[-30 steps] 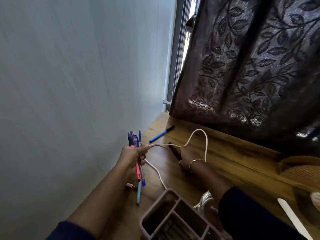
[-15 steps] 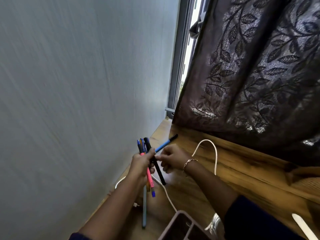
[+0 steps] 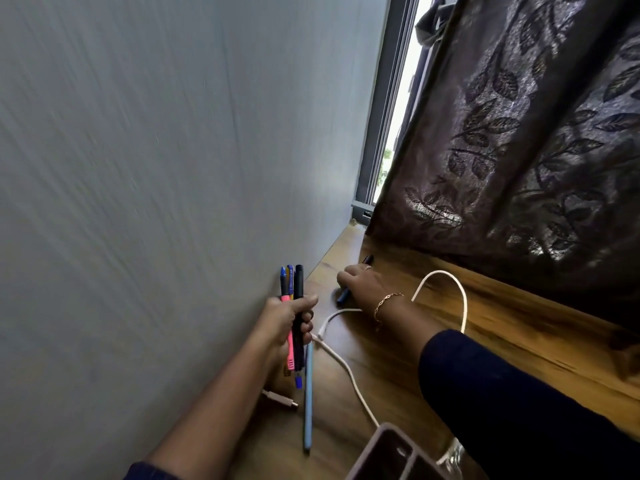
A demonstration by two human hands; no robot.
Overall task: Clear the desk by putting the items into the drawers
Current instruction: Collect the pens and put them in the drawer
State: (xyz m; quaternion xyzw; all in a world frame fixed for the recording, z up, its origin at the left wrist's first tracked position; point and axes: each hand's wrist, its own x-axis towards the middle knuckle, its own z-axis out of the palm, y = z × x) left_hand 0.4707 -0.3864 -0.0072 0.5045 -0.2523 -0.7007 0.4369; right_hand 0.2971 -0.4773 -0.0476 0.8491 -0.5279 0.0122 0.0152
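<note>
No writing, label or number is legible anywhere, not even on the pens (image 3: 293,296).

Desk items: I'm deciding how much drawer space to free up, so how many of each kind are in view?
Pens: 5 (3 gripped in the left hand, 1 light blue pen below it, 1 blue pen under the right hand)
Cables: 1, as far as shows
Trays: 1
Total: 7

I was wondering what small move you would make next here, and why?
Probably pinch and lift the blue pen: the right hand covers it on the desk, while the left hand grips the pen bundle it could join.
</note>
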